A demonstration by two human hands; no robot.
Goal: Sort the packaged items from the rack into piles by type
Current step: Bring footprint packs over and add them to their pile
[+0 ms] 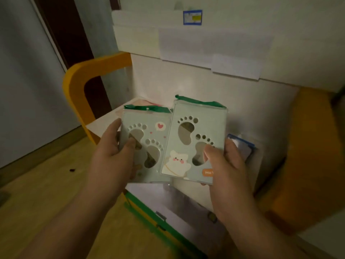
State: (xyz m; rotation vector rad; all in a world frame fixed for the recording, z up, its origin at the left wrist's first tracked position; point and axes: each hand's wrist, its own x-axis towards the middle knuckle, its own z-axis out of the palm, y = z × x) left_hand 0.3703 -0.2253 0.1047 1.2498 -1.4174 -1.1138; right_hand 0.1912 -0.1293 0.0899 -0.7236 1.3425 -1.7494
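I hold two pale green packets with footprint-shaped windows and dark green top flaps, side by side in front of me. My left hand (113, 152) grips the left packet (147, 135), which has a small heart bubble printed on it. My right hand (225, 161) grips the right packet (196, 135), which shows a white cartoon animal and an orange label. The right packet overlaps the left one's edge. A blue-edged packet (242, 146) lies behind my right hand, partly hidden. Something pink (149, 104) shows behind the left packet.
A white shelf surface (104, 122) lies under the packets, framed by a yellow curved rack side (78, 85). White panels with paper sheets (214, 43) rise behind. A green-edged box (149, 212) sits below. An orange-brown box (308, 146) stands at right. Wooden floor lies at left.
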